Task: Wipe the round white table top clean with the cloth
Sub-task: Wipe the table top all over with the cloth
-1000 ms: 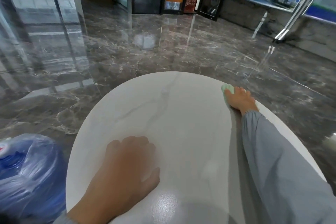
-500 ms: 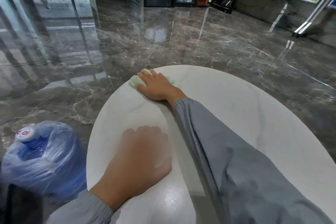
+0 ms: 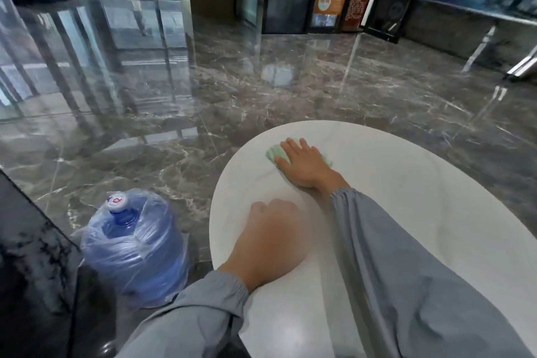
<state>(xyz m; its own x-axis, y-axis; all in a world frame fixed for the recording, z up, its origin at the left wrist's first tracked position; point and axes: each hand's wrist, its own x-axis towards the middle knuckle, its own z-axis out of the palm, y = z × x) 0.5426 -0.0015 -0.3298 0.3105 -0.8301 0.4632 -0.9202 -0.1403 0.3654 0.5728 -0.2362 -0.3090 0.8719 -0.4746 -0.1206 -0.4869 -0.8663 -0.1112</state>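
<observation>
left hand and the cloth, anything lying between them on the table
Nothing lies there. In the head view the left hand rests flat, the green cloth sits under the right hand, and only bare white table shows between.

The table top (image 3: 392, 212), lower right of the frame, is smooth white stone-look with faint grey veining and a soft sheen. The cloth (image 3: 274, 152) is pale green ribbed fabric. The floor (image 3: 261, 96) is glossy dark veined marble. The water bottle (image 3: 136, 244), lower left, is blue translucent plastic in clear film.
</observation>
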